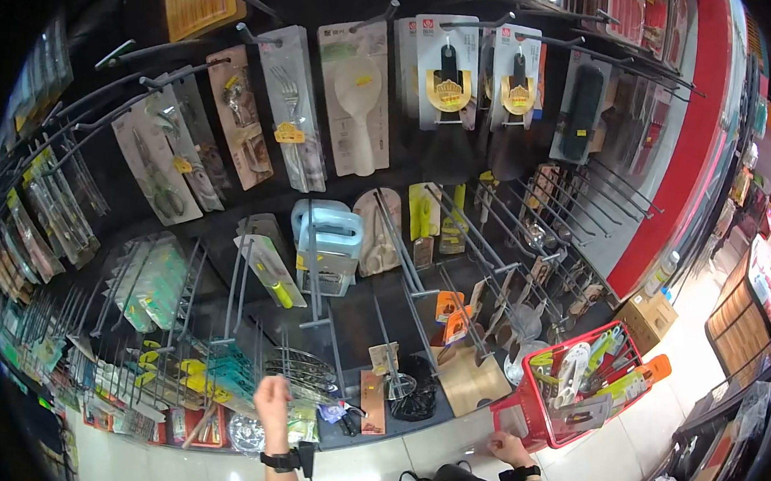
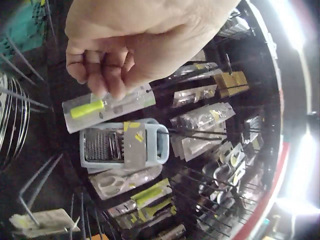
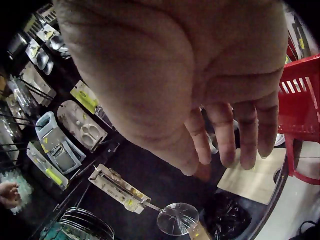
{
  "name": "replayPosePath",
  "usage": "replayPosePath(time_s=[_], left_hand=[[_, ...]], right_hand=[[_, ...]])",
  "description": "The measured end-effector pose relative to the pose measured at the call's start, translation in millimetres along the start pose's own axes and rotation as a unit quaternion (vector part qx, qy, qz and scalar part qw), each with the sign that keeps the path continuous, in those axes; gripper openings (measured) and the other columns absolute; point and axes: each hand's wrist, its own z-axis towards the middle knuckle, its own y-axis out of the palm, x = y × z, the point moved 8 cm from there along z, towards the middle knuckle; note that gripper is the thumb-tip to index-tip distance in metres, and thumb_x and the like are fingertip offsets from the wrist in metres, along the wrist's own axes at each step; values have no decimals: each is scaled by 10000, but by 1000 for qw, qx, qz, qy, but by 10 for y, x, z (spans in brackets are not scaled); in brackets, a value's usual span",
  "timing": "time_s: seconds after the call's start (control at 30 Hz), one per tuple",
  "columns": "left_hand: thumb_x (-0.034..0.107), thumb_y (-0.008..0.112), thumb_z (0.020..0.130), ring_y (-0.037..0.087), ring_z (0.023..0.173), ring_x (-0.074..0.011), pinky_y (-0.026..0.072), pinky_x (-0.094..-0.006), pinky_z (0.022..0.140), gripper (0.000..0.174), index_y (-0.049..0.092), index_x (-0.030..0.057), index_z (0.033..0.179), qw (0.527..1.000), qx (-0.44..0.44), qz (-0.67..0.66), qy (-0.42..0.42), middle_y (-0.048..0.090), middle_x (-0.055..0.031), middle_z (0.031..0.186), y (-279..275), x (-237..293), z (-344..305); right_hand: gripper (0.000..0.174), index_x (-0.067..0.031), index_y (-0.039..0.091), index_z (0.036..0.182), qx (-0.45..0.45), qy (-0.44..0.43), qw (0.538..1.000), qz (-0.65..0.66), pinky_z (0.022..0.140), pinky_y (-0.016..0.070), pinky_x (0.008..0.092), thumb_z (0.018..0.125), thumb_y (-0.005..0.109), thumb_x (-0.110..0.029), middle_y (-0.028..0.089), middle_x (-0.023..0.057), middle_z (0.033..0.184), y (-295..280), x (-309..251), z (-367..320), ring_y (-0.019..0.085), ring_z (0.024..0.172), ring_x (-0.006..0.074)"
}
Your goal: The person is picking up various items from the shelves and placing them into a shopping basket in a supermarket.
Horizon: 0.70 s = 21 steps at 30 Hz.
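My left hand [image 1: 272,395] is raised in front of the lower shelf, its fingers [image 2: 95,75] curled into a fist with nothing in them. Behind it hang a packaged green-handled peeler [image 2: 107,107] and a pale blue grater [image 2: 120,145]. My right hand [image 1: 505,445] hangs low by the near corner of a red shopping basket [image 1: 525,422], with relaxed, nearly straight fingers [image 3: 235,145] that hold nothing. The basket [image 3: 300,100] holds several packaged kitchen tools.
A black pegboard wall carries packaged utensils on long metal pegs [image 1: 457,245] that stick out toward me. Wire racks [image 1: 305,371], a mesh skimmer [image 3: 175,218] and a wooden board [image 1: 470,378] lie on the bottom shelf. A cardboard box [image 1: 648,319] stands on the tiled floor at right.
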Motion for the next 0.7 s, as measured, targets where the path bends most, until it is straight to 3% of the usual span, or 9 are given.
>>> replayPosePath(time_s=[0.03,0.2,0.37,0.43,0.47,0.53,0.6,0.7], left_hand=[[51,529,860,529,618,-78,441,-221,571,126,583,20,970,999,-29,-14,21,571,-16,687,140,46,-84],[-48,458,828,545,643,-110,443,-230,599,225,629,43,944,968,-177,150,93,584,-49,740,674,500,-421],[-18,451,828,543,669,-106,441,-237,605,261,617,41,1021,955,-274,105,43,551,-32,759,912,1137,-583],[-17,453,834,536,681,-94,438,-227,615,261,618,33,1029,953,-266,121,78,560,-29,778,938,1457,-608],[-16,454,839,528,693,-82,435,-216,625,260,618,24,1037,947,-272,131,109,570,-26,797,974,1610,-637],[-22,453,836,524,690,-82,429,-211,620,268,618,23,1041,951,-256,124,123,567,-23,791,1012,1803,-669],[-24,462,835,523,683,-80,423,-205,608,263,617,24,1042,957,-217,118,151,564,-21,770,1038,1946,-690],[77,548,842,520,626,-103,415,-241,571,173,623,30,991,972,-156,88,151,543,-33,703,1159,1966,-761]], right_hand=[[345,-34,622,1049,1,7,1000,8,787,506,339,734,614,-175,646,186,938,-32,-28,2,644,870,269],[359,-21,618,1049,-18,12,999,42,801,500,336,744,613,-210,646,179,958,-68,-50,112,640,893,271],[362,-25,616,1055,-31,-31,998,53,829,487,335,759,629,-233,639,162,1000,2,35,289,627,933,267],[344,-29,613,1061,-41,-42,998,31,825,487,327,777,638,-221,635,156,1015,-18,32,304,625,945,252],[325,-16,585,1074,-45,-54,997,39,811,475,380,811,502,-188,616,225,1000,-295,-443,137,600,942,336],[360,-31,599,1062,-51,-45,998,16,819,472,358,775,491,-218,615,226,980,-377,-407,127,586,986,329],[342,-20,603,1048,-45,-88,993,66,792,483,343,762,523,-191,625,218,954,-277,-92,224,613,926,309],[374,0,597,1047,-70,-22,994,86,740,495,325,702,613,-147,639,185,932,-252,212,217,625,859,260]])
